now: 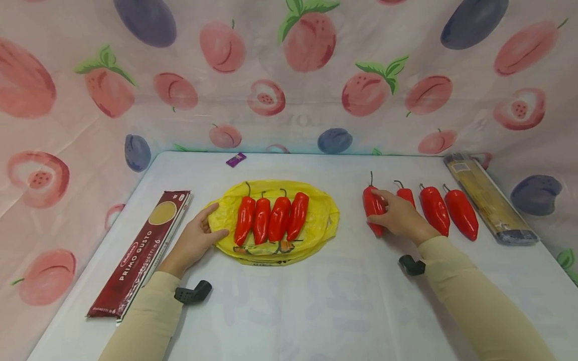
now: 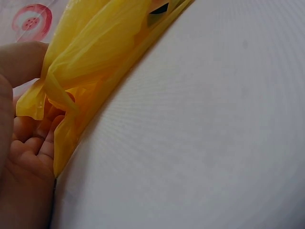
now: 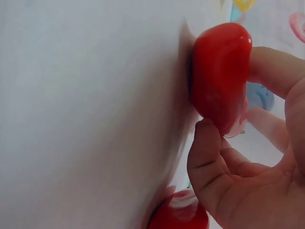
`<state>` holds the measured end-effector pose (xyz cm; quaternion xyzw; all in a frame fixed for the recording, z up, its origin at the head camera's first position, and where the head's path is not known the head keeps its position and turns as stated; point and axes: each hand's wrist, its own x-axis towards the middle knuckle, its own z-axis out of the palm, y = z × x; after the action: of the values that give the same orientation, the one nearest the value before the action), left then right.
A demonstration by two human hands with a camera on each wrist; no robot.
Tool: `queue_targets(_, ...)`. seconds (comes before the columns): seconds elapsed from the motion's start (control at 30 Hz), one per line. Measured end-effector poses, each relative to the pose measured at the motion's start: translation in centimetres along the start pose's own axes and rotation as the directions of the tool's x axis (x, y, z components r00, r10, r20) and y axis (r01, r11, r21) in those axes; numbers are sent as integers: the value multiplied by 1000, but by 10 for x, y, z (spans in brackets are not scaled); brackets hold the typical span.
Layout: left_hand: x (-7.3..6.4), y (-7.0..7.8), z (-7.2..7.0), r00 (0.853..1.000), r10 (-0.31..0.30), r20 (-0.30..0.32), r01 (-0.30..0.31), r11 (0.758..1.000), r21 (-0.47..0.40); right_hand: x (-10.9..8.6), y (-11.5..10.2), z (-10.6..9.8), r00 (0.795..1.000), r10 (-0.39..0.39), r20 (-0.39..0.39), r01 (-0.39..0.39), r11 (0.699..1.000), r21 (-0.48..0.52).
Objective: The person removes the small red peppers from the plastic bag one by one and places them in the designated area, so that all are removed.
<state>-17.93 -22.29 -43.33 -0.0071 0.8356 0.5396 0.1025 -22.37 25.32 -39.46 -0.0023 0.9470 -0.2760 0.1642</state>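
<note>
"While the right grip [image 1: 399, 214] pinches, what is catalogued?"

"One red pepper [image 1: 371, 206], right of the yellow bag [image 1: 321, 223] on the bench [image 1: 316, 306]."

"And the left grip [image 1: 191, 244]?"

"Touching the bag's left edge; pinching or not, I cannot tell."

"Remainder?"

"Four peppers [image 1: 277, 220], side by side on the bag; three peppers [image 1: 435, 208] farther right."

Your left hand [image 1: 195, 241] holds the left edge of a yellow bag [image 1: 321, 218] carrying four red peppers [image 1: 279, 218]. Your right hand [image 1: 401, 216] grips another pepper [image 1: 372, 204]; three more peppers [image 1: 435, 210] lie to its right, beside a clear pasta pack [image 1: 489, 200]. A maroon spaghetti pack [image 1: 140, 250] lies left.
</note>
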Motion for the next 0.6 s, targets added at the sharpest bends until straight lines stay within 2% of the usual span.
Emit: queue_targets(0.6,0,0,-1,1000,9,7,-9,1000,-15,2,-4,2,1000,14,-17,-14,1000,-4)
